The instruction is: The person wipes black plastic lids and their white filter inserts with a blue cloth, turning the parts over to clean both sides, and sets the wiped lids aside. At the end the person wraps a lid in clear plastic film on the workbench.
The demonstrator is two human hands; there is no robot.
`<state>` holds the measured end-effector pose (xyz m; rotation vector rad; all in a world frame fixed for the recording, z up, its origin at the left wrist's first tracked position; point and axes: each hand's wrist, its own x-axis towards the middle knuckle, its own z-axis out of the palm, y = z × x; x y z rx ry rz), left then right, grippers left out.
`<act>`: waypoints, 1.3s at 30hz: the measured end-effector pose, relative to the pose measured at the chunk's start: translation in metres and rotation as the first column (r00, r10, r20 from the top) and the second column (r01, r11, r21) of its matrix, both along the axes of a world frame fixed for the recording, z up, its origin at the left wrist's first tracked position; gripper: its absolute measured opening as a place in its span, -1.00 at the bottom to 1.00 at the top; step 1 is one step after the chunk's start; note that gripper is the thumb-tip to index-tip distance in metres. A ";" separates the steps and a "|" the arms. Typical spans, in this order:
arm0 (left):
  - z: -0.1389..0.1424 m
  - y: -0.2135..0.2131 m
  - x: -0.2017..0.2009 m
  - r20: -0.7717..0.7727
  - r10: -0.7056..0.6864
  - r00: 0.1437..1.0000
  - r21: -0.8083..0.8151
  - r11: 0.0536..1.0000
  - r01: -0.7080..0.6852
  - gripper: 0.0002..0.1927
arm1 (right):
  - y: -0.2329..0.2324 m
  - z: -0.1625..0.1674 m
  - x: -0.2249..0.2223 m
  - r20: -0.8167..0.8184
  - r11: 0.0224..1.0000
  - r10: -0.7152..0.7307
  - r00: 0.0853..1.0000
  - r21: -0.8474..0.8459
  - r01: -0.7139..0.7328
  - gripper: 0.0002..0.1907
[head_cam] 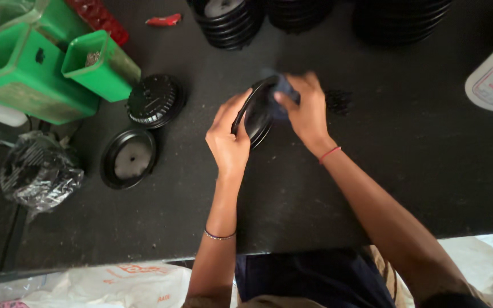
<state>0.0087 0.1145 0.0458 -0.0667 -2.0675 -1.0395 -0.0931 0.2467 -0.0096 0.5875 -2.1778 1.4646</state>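
While your left hand point(227, 138) gripped the black disc point(256, 114) by its near-left rim, your right hand point(306, 111) pinched a dark cloth point(283, 86) against it — steady, firm pressure suited best.

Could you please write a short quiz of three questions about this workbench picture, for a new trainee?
1. True or false: the left hand grips the rim of the black round cover.
2. What does the right hand press against that cover? A) a dark cloth B) a screwdriver C) a brush
3. What colour are the bins at the upper left of the table?

Key: 1 true. 2 A. 3 green.
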 end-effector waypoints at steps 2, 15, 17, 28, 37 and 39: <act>-0.003 0.000 -0.004 0.012 0.022 1.000 -0.051 0.998 -0.022 -0.39 | -0.001 0.016 0.017 -0.158 1.000 0.000 0.987 -0.027 -0.005 -0.56; -0.010 0.000 -0.012 0.023 0.071 0.997 -0.049 0.996 -0.069 -0.53 | -0.003 -0.010 -0.022 0.339 0.974 0.152 0.929 -0.213 -0.081 -0.73; -0.011 -0.002 -0.014 -0.002 0.072 0.997 -0.080 0.994 -0.072 -0.52 | -0.001 0.008 -0.016 -0.035 1.000 0.008 0.999 -0.018 -0.009 -0.68; -0.020 -0.002 -0.006 -0.034 0.069 0.997 -0.086 0.994 -0.072 -0.50 | -0.008 -0.012 -0.011 -0.040 0.997 -0.037 0.998 0.065 0.040 -0.71; 0.012 -0.025 0.030 0.185 0.043 0.982 -0.138 0.990 -0.017 -0.38 | 0.002 0.012 0.020 -0.253 0.983 -0.036 0.967 0.166 0.080 -0.71; 0.011 -0.033 0.025 0.208 0.108 0.972 -0.295 0.955 -0.043 -0.51 | -0.010 0.029 0.036 -0.456 0.933 0.038 0.889 0.335 0.131 -0.68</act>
